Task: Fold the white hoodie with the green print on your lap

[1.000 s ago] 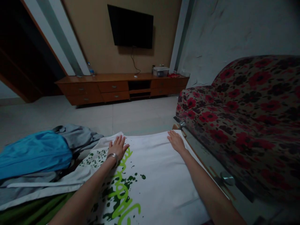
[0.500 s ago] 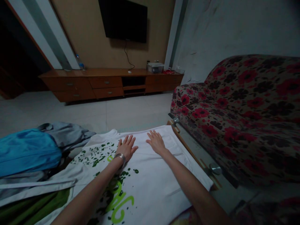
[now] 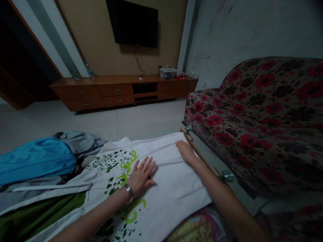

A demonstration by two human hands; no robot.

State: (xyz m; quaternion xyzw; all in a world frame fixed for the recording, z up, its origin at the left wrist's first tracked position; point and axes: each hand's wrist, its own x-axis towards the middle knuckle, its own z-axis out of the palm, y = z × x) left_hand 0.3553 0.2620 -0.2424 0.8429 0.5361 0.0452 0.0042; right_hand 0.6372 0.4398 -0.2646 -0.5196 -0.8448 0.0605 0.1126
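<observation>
A white T-shirt (image 3: 166, 185) with green lettering and dark green splatters lies spread in front of me. My left hand (image 3: 141, 176), with silver bangles at the wrist, rests palm down beside the lettering, its fingers spread. Farther right, my right hand (image 3: 186, 151) lies flat near the shirt's right edge, nothing in its grasp. Part of the print is covered by my left hand and forearm. Green cloth (image 3: 42, 215) shows next to the shirt at the lower left.
Blue cloth (image 3: 37, 159) and grey cloth (image 3: 80, 143) are heaped at the left. A glass table with a wooden edge (image 3: 199, 153) and round metal fittings shows at the right. Beyond it stands a flowered sofa (image 3: 252, 114). A wooden cabinet (image 3: 88, 95) sits under a wall-mounted television (image 3: 136, 23).
My left hand has slid toward me and slightly right across the shirt. The right hand has moved right, to the shirt's edge. More of the lettering shows.
</observation>
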